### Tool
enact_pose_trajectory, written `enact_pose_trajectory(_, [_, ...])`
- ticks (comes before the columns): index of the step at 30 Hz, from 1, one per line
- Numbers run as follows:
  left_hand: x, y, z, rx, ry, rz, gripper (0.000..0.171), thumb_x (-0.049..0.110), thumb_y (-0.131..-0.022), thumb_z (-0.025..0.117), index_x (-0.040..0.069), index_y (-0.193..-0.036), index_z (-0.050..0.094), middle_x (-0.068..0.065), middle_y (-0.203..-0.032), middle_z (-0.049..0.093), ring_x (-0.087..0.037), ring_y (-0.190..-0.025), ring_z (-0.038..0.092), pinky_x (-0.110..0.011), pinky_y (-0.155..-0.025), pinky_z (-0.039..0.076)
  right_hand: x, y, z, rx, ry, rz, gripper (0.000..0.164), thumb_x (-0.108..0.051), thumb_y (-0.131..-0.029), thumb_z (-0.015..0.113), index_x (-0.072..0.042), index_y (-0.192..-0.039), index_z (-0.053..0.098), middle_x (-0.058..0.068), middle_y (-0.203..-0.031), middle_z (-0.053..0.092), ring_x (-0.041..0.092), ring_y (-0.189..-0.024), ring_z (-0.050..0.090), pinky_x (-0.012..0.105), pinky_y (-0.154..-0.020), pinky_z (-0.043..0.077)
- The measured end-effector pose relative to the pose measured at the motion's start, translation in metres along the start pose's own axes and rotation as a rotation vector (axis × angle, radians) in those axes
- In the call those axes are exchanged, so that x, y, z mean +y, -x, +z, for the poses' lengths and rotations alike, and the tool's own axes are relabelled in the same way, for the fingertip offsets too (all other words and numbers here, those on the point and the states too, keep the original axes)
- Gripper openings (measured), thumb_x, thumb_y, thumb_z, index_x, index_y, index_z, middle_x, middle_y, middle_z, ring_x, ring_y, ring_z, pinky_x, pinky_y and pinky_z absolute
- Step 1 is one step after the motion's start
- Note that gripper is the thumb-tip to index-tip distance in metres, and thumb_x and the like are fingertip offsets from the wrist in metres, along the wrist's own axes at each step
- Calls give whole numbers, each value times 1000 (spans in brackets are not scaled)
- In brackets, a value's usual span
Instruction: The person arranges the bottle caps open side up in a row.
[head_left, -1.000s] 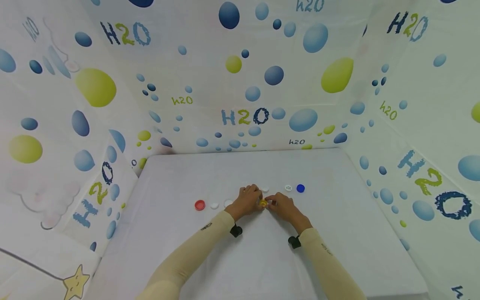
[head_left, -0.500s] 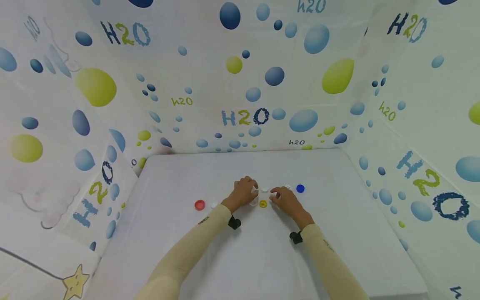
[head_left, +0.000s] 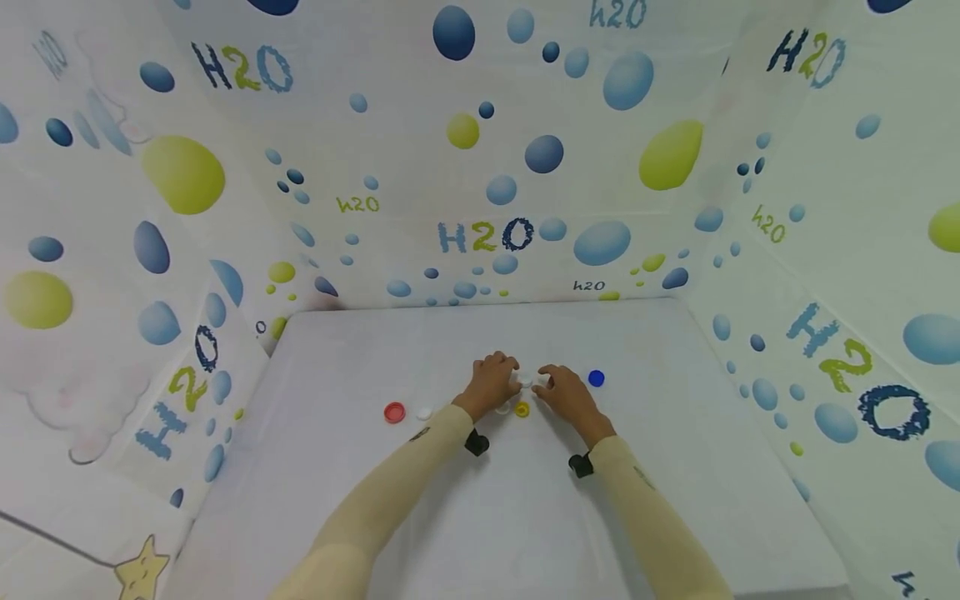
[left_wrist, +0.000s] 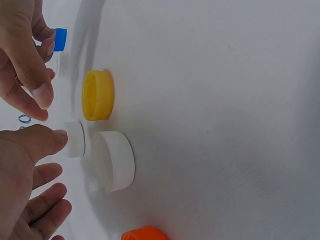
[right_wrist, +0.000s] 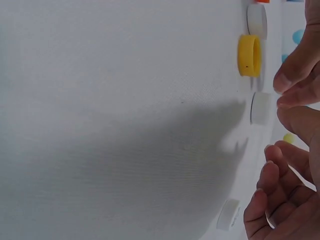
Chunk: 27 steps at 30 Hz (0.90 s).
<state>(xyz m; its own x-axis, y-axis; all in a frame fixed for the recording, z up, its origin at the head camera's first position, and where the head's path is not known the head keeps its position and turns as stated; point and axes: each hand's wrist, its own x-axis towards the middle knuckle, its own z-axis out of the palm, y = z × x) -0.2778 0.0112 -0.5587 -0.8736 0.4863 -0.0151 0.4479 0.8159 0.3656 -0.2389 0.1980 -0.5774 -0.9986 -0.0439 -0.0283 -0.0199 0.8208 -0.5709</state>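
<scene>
A small white cap (head_left: 526,380) lies on the white table between my two hands. My left hand (head_left: 491,387) is at its left side, with thumb and fingertips close by. From the right, my right hand (head_left: 564,392) reaches toward it with loosely bent fingers. In the left wrist view the left thumb (left_wrist: 52,139) is right beside this cap (left_wrist: 76,140); whether it touches cannot be told. The right wrist view has the cap (right_wrist: 260,108) near the thumbs of both hands. A yellow cap (head_left: 522,409) and a larger white cap (left_wrist: 120,162) lie just nearer.
To the left lie a red cap (head_left: 394,412) and a flat white cap (head_left: 424,413). A blue cap (head_left: 596,378) lies to the right. Another white cap (right_wrist: 228,215) shows below the right hand in its wrist view. Bubble-printed walls stand round the table (head_left: 360,350).
Both hands left the yellow cap, which stays on the table. They moved away from me and then drew in around the white cap behind it. The larger white cap now lies beside the yellow one.
</scene>
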Motion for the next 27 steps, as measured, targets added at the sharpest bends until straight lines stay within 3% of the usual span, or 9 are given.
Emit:
enact_pose_trajectory(10, [0, -5, 3, -2, -11, 8, 40, 29, -101, 74, 8, -134, 66, -13, -135, 60, -32, -127, 56, -54, -108, 40, -5, -8, 4, -51, 10, 10, 46, -24, -101, 73, -7, -143, 62, 11, -109, 64, 23, -94, 60, 43, -91, 54])
enact_pose_trajectory(17, [1, -7, 1, -19, -19, 2, 38, 29, -101, 74, 9, -132, 67, -13, -134, 61, -32, -126, 57, -54, -109, 41, -11, -11, 7, -47, 77, -4, 45, -21, -102, 72, -6, -144, 61, 14, -119, 62, 28, -110, 66, 44, -100, 56])
enact_pose_trajectory(27, [-2, -12, 6, -27, -62, -1, 31, 31, -102, 71, 11, -127, 70, -10, -128, 62, -29, -121, 58, -51, -106, 43, -13, -15, 12, -73, 123, 19, 44, -23, -104, 70, -3, -141, 63, 14, -119, 62, 24, -104, 63, 43, -102, 54])
